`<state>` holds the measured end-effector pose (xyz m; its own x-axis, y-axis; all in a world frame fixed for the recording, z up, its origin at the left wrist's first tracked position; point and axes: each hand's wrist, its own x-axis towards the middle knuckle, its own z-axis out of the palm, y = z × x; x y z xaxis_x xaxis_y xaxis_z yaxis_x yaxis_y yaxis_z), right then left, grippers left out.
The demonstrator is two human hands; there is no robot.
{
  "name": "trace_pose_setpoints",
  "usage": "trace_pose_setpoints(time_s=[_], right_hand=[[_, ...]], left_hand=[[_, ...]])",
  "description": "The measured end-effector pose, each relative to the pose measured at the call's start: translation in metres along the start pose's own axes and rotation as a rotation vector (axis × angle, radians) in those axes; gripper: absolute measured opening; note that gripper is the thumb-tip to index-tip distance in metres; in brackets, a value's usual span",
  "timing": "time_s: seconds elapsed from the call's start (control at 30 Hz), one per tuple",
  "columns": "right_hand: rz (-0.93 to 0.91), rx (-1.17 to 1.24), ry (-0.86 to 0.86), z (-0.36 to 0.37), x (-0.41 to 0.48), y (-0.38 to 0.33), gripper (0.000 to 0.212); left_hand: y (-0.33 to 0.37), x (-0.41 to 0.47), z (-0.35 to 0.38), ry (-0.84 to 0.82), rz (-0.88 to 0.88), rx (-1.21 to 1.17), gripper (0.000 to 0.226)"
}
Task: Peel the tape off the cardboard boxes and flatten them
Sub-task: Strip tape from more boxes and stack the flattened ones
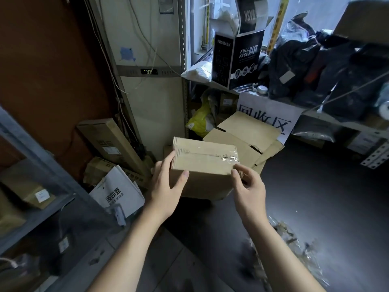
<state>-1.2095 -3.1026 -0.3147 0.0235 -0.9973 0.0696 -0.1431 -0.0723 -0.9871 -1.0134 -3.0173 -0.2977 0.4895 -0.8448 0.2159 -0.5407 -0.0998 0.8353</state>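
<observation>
A closed brown cardboard box (205, 163) is held up in front of me, sealed along its top seam with clear tape (228, 158). My left hand (166, 182) grips the box's near left corner, thumb on the front face and fingers up the left side. My right hand (249, 185) is at the near right corner, its curled fingertips pinching at the tape's end there. Behind the held box lies a flattened cardboard box (246, 133) on a pile.
A pile of peeled tape scraps (294, 249) lies on the dark floor at lower right. A long carton (111, 142) and a white paper bag (117, 192) lean at left. Metal shelving (37, 186) stands at left; a cluttered shelf (315, 114) with black bags at right.
</observation>
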Motion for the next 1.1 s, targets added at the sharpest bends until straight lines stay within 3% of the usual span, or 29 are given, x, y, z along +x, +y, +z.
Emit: trace_pose_setpoints(time_s=[0.23,0.3,0.47,0.6,0.9,1.1], right_hand=[[0.078,-0.07,-0.072,-0.001,-0.006,0.007,0.048],[0.063,-0.11,-0.125,-0.002,-0.008,0.012,0.043],[0.084,-0.093,-0.214,-0.006,-0.005,0.013,0.045],[0.11,-0.006,-0.199,-0.007,-0.008,0.016,0.037],[0.128,0.042,-0.106,-0.009,-0.008,0.013,0.014],[0.095,-0.04,-0.077,-0.009,-0.003,0.017,0.009]], left_hand=[[-0.018,-0.008,0.006,-0.123,-0.12,0.148,0.057],[-0.015,-0.004,0.005,-0.114,-0.099,0.244,0.054],[0.002,0.007,0.012,-0.18,0.174,0.455,0.054],[0.006,0.01,0.031,-0.278,0.19,0.463,0.056],[-0.011,0.012,0.022,-0.304,0.24,0.383,0.055],[-0.013,0.016,0.017,-0.355,0.225,0.385,0.05]])
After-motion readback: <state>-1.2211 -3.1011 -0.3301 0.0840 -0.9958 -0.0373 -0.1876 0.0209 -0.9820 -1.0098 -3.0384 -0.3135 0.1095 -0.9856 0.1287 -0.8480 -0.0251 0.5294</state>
